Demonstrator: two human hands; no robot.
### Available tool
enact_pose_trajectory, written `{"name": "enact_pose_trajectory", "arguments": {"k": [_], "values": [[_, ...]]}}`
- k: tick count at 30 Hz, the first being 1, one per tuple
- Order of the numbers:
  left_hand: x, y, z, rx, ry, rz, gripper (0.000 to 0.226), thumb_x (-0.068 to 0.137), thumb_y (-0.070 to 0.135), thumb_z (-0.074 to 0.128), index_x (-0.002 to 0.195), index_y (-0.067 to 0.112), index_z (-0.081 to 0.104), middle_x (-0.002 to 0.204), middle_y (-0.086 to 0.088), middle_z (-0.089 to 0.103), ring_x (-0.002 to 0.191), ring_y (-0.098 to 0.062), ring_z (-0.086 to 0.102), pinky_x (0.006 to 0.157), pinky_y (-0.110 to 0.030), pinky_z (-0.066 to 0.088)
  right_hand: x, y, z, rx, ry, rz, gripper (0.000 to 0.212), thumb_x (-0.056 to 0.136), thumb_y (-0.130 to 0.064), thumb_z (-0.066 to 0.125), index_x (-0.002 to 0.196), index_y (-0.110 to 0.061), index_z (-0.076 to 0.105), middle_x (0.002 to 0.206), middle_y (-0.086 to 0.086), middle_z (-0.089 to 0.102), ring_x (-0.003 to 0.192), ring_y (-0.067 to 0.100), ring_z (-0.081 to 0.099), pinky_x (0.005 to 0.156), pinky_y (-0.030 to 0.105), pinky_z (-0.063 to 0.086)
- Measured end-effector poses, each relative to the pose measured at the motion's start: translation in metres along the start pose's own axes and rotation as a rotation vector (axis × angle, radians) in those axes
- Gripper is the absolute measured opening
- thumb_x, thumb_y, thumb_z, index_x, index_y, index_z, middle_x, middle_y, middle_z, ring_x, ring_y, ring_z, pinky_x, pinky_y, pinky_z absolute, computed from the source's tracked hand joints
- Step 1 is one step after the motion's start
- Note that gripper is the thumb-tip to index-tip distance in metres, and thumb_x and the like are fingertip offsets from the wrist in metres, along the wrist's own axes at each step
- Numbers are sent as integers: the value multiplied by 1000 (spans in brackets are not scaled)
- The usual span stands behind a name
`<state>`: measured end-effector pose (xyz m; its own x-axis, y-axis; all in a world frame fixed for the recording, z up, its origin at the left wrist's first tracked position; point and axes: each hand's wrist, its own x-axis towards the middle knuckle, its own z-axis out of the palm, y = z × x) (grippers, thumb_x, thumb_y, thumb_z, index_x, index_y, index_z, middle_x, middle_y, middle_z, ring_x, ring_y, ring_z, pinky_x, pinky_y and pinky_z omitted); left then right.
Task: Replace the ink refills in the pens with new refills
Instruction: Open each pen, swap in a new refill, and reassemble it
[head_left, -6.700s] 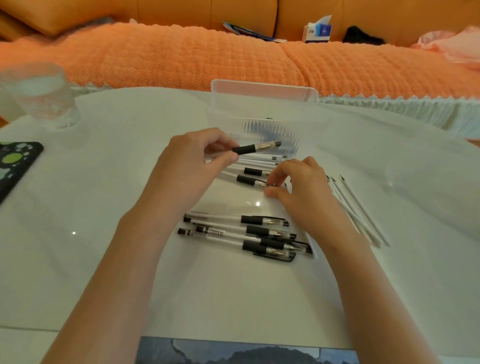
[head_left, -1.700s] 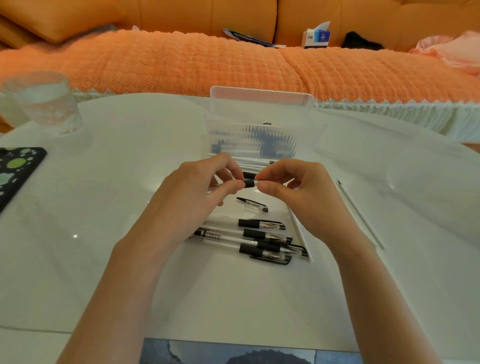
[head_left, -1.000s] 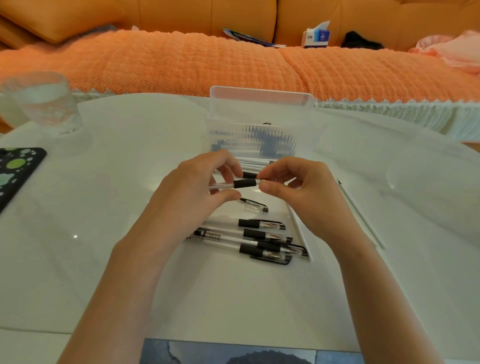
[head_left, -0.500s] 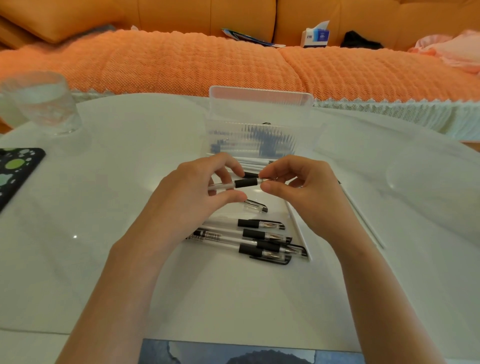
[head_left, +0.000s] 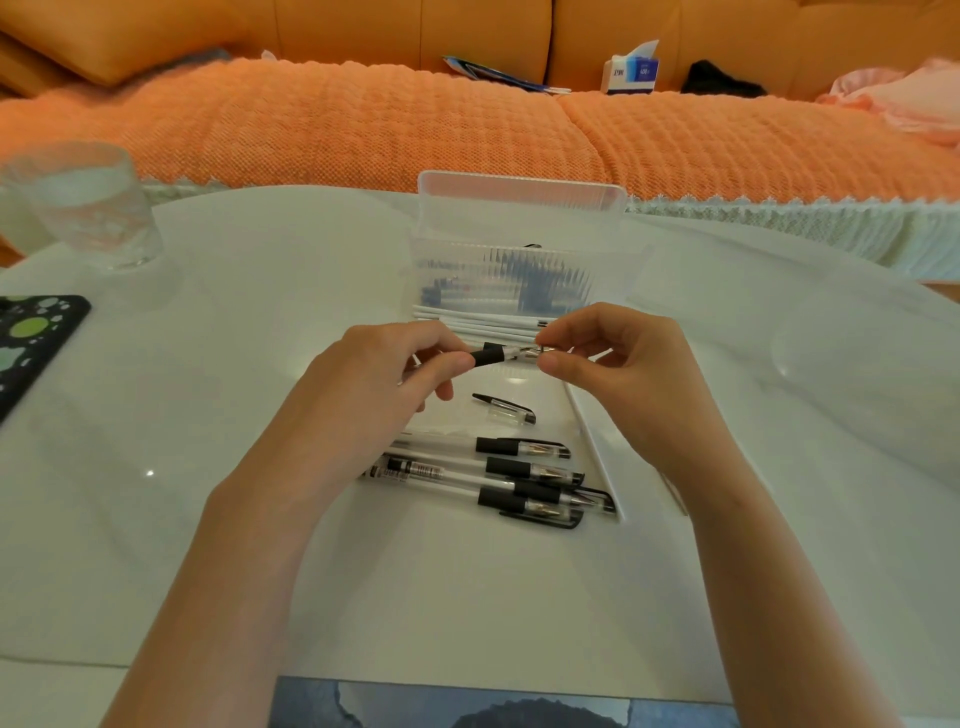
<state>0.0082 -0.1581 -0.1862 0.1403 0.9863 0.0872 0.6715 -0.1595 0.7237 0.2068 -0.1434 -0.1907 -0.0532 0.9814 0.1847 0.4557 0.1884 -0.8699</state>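
Above the table, my left hand (head_left: 374, 384) grips the barrel of a clear pen with a black grip (head_left: 491, 355), held level. My right hand (head_left: 618, 364) pinches the metal tip end of that pen between thumb and forefinger. A loose pen cap (head_left: 506, 409) lies on the table just below the hands. Several capped pens (head_left: 519, 475) lie in a row nearer to me. White refills (head_left: 483, 321) lie side by side just behind the hands, partly hidden by them.
A clear plastic box (head_left: 519, 244) stands open behind the refills. A glass of water (head_left: 88, 208) is at the far left, and a black phone case (head_left: 31, 343) lies at the left edge. An orange sofa runs behind the white table (head_left: 260, 322).
My right hand has shifted from the black grip out to the pen's tip end, and more of the pen's front shows between the hands. A loose cap now lies on the table.
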Motion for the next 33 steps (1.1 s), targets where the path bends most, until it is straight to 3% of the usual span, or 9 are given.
{"name": "enact_pose_trajectory", "arguments": {"k": [4,7,11,15,18,20,22,26,33], "values": [[-1,-2,-2,-11,15,-10,11,90,37,54,82,36,61,72,18,64,65,-1,59,62,-21,41,0,3,-1,-69,53,46,4,83,-20,69,87,-22,70,79,-12,67,70,-1,54,61,6,41],[0,-2,-1,-25,24,-12,7,90,36,56,85,35,60,73,15,66,64,-1,60,64,-23,46,-3,6,5,-229,-16,103,3,86,-26,66,85,-25,69,81,-13,64,69,-1,52,64,14,39],[1,-1,1,-38,15,-14,4,90,35,57,89,35,60,74,13,66,64,-3,62,69,-29,52,-4,6,20,-403,-92,101,7,87,-29,64,90,-23,69,80,-16,55,98,7,48,75,22,33],[0,0,1,-21,12,-11,4,90,36,58,90,34,60,74,13,66,64,-2,61,70,-30,53,-3,2,23,-387,-117,104,13,88,-32,63,93,-22,69,77,-21,47,103,8,41,76,21,29],[1,0,1,-18,12,-12,5,89,37,58,91,33,61,75,14,66,64,-2,62,70,-31,53,-2,2,22,-293,-128,84,8,86,-33,65,90,-28,70,83,-20,59,97,3,48,79,20,37],[1,0,2,-21,9,-15,5,89,37,58,91,34,61,74,14,66,64,-1,62,69,-30,52,-2,-1,19,-133,-103,91,7,85,-30,66,88,-27,72,81,-15,65,79,-8,51,70,6,39],[1,1,2,-25,1,-15,4,89,38,58,90,34,61,73,14,66,64,-1,61,67,-27,50,-1,-5,17,64,-75,114,8,84,-30,68,88,-26,74,79,-11,69,71,-5,55,63,2,41],[0,5,5,-32,-18,-7,5,89,37,58,91,34,61,74,13,66,65,-3,62,65,-25,47,-2,-10,16,285,-75,172,12,84,-28,66,92,-24,74,80,-10,73,70,-6,59,59,7,43],[1,4,5,-57,-32,9,3,89,33,59,90,33,61,72,13,67,62,-3,61,64,-23,46,2,-7,4,586,18,263,18,90,-21,59,99,-9,69,93,4,74,84,13,69,61,18,49]]}}
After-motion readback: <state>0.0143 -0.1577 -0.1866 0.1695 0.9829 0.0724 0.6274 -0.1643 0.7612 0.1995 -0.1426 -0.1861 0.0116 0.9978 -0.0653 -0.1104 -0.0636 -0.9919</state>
